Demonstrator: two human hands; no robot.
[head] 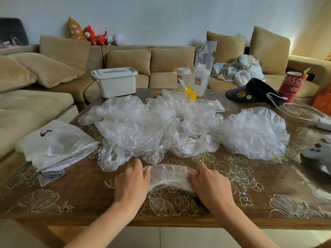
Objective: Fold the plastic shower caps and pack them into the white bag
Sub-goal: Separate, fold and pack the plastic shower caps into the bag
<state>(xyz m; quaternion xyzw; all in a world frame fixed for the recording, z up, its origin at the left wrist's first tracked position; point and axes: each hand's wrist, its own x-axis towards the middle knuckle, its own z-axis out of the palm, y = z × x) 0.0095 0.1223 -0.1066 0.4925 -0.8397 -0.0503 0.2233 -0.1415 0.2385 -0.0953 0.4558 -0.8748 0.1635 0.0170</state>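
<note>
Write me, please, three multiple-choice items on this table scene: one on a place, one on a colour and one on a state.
1. Where on the table does the white bag lie?
A. Far right corner
B. Left edge
C. Middle

2. What colour is the tin behind the dark visor?
A. Red
B. Green
C. Blue

3. In what state is the shower cap between the left hand and the right hand?
A. Spread out round
B. Packed in the bag
C. Folded into a curved strip

Answers:
1 B: the bag lies flat at the left edge, beside the heap of loose caps.
2 A: its wall is red with white letters.
3 C: it is a narrow curved strip on the table, with one hand on each end.
</note>
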